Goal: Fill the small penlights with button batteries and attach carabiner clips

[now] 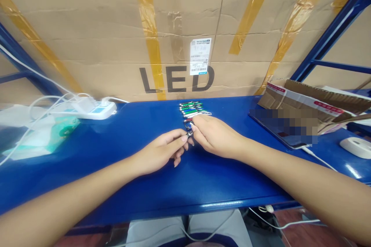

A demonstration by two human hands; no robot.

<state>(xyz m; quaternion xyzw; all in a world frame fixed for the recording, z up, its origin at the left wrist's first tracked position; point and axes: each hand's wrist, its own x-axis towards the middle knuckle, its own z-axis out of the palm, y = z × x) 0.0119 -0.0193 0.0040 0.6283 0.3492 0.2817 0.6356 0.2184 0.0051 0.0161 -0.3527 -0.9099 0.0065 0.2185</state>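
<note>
My left hand (162,150) is closed, its thumb and fingers pinching a small dark metallic cylinder (189,134). A black cord loop (188,124) rises from that cylinder, and my right hand (217,133) pinches the loop at its right side. Just beyond my right hand lies a row of thin pen-like cylinders (190,107) in green, blue, white and red. A white cord loop (205,112) shows at the row's right end. My right fingers hide part of the nearest ones.
At the left, a white power strip (100,111) with cables stands behind a green-and-white packet (43,135). On the right are a tablet-like device (278,131), an open cardboard box (301,96) and a white mouse (356,146). A large taped carton (116,38) backs the blue table (162,189).
</note>
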